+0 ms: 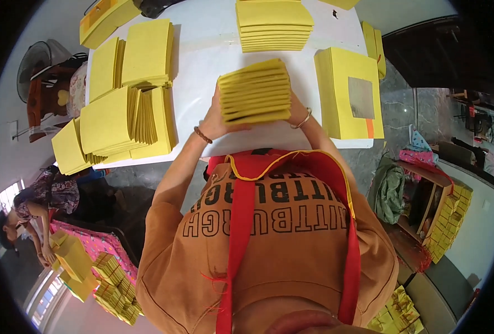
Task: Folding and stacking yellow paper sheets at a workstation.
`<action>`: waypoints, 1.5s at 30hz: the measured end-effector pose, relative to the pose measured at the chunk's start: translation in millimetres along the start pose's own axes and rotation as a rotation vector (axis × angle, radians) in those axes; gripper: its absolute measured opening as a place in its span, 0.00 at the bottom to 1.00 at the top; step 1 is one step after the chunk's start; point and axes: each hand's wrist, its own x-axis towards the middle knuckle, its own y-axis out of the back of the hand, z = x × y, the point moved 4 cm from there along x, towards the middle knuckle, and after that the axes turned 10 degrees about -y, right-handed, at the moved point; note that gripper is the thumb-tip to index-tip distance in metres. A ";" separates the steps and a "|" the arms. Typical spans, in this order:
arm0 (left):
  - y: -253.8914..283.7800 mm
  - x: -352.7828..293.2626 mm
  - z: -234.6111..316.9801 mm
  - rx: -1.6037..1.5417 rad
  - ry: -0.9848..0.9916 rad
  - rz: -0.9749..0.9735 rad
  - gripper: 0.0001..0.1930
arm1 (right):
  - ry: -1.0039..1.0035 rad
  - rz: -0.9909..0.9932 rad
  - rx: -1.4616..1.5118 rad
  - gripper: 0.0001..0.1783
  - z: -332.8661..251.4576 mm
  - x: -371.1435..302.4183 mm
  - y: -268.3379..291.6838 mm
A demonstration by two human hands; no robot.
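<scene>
Between my two hands I hold a thick stack of folded yellow paper (255, 92), its layered edges turned up toward me, over the near side of the white table. My left hand (219, 121) is closed on the stack's left side, a brown bead bracelet at its wrist. On the other side my right hand (297, 109) grips it, with a bangle on that wrist. The fingers of both hands are mostly hidden behind the paper. Just beyond lies another layered stack of yellow paper (275, 25).
Several piles of yellow paper (127, 119) cover the table's left side, some fanned out. A tall pile (336, 92) with a grey patch stands at the right edge of the white table (202, 50). At lower left, another person (49, 200) handles yellow paper beside tied bundles (116, 286).
</scene>
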 end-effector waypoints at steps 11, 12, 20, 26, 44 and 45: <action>-1.8 7.0 -6.7 0.157 -0.060 0.128 0.26 | 0.145 -0.030 -0.099 0.39 30.8 -0.7 3.4; -0.6 7.8 -4.9 0.138 -0.049 0.157 0.24 | 0.152 -0.047 -0.153 0.40 30.7 -0.5 4.1; 2.2 9.6 4.6 0.108 -0.010 0.191 0.18 | 0.201 -0.138 -0.526 0.53 6.9 -0.1 2.6; -1.8 6.1 -20.6 0.353 -0.115 0.216 0.21 | 0.035 -0.066 0.167 0.47 -34.6 6.3 7.6; -13.2 13.1 93.7 0.095 0.198 0.143 0.39 | -0.298 0.022 0.781 0.34 5.8 -17.8 26.2; -10.9 15.0 98.5 0.088 0.186 0.131 0.39 | -0.308 0.063 0.958 0.33 20.3 -19.0 26.6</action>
